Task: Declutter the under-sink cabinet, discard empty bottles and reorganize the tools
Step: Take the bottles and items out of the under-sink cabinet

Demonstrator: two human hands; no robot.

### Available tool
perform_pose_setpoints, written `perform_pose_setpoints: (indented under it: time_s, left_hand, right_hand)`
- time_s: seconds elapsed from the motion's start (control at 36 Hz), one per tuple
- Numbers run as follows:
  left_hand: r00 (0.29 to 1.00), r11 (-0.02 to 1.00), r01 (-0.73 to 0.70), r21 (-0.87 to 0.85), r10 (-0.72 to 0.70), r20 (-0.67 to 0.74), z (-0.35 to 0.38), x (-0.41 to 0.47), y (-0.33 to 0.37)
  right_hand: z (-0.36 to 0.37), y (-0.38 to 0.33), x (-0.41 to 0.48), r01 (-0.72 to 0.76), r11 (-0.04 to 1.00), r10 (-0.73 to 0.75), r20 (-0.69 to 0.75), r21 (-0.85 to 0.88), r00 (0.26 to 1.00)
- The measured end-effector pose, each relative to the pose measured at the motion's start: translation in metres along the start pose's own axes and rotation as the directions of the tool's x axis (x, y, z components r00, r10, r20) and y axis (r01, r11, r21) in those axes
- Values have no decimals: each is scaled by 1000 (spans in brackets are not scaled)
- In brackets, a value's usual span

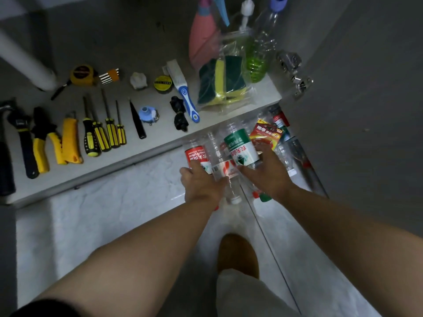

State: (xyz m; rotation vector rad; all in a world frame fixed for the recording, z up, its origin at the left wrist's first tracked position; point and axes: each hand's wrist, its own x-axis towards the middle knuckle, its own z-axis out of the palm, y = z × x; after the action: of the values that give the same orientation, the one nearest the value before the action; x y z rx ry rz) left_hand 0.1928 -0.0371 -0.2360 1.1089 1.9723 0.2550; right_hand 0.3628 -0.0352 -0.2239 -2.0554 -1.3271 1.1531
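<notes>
At the fingertips, below the cabinet's front edge, empty plastic bottles crowd pale marbled floor tile. The left hand curls its fingers over a red-labelled bottle, while the right hand wraps a green-labelled bottle. Both bottles run lengthwise away from the person, bases toward the cabinet and caps back by the wrists. Beyond the fingers, screwdrivers, pliers and a tape measure line the grey cabinet shelf.
</notes>
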Motion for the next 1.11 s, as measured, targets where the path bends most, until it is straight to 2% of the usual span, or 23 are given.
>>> perform_pose_setpoints:
  time_s: [0.06,0.19,0.25,0.39,0.5,0.56,0.67,0.81,0.86,0.94,1.0,1.11]
  left_hand:
    - [1000,1000,18,-2,-18,-3,-1,3,-3]
    - [992,988,51,-144,-33,123,-4,12,-14]
    - [989,988,46,-151,-23,148,-5,14,-18]
    - [997,979,22,-202,-7,75,-7,18,-25]
    - [995,975,5,-221,18,103,-8,19,-29]
    - [993,977,1,-215,24,113,-9,17,-29]
    - [993,979,16,-205,9,120,-10,13,-28]
    - [993,976,21,-215,4,116,-10,15,-29]
    - [992,975,40,-217,-13,123,-11,16,-30]
    - [990,981,43,-188,-16,140,-14,13,-30]
    - [988,987,29,-156,-5,156,-18,10,-29]
    - [976,992,18,-124,9,215,-28,6,-28]
  right_hand:
    - [6,2,-1,15,998,-15,3,-67,1000]
    - [18,-3,1,40,966,-59,-68,-254,996]
    - [21,-7,1,48,951,-82,-100,-305,992]
    - [23,-10,-1,98,948,-128,-80,-302,989]
    - [12,-12,8,45,936,-140,-251,-350,958]
    - [2,-10,17,-37,932,-77,-296,-362,952]
    - [-12,-5,27,-126,929,50,-219,-348,974]
    - [-11,-4,21,-104,924,0,-272,-369,962]
    - [-7,-4,13,-33,931,-68,-260,-364,963]
    - [1,-4,-3,175,930,-199,-41,-323,979]
    - [7,-3,-10,225,912,-212,74,-342,974]
    - [18,-7,-10,213,911,-210,47,-354,977]
